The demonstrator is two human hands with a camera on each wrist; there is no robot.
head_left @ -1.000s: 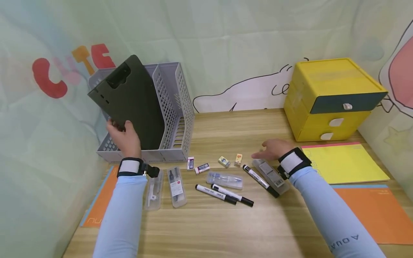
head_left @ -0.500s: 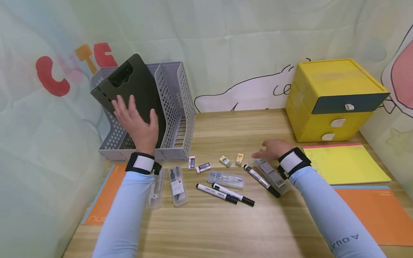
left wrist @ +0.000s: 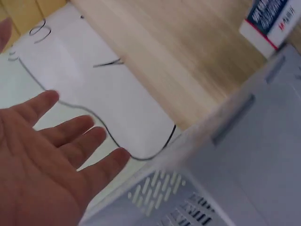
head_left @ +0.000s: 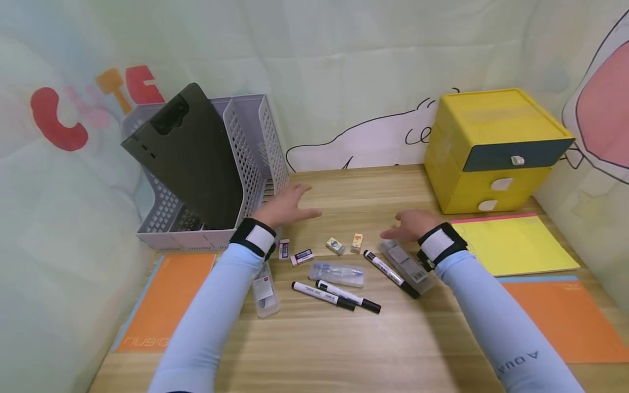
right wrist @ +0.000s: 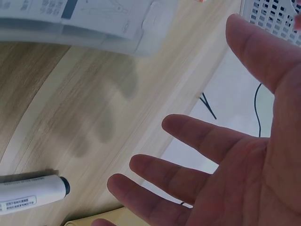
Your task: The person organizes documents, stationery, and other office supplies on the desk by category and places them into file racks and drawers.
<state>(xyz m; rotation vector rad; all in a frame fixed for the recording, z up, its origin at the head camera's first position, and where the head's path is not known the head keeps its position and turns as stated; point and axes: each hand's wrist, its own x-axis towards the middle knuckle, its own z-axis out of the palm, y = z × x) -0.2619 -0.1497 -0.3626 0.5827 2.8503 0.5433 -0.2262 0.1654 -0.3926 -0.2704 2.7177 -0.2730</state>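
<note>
clipboard (head_left: 189, 155): dark, leaning tilted in grey file rack (head_left: 245, 164), back left of desk
left hand (head_left: 287, 206): fingers spread, holding nothing, over desk just right of rack
right hand (head_left: 410, 225): relaxed, empty, above clear case (head_left: 408, 265)
nearby: marker (head_left: 390, 273), erasers (head_left: 301, 256)

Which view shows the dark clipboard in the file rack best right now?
The head view: the dark clipboard shows whole, leaning tilted in the grey file rack, with the left hand clear of it. The left wrist view catches only a blurred rack wall; the right wrist view only a rack corner.
</note>
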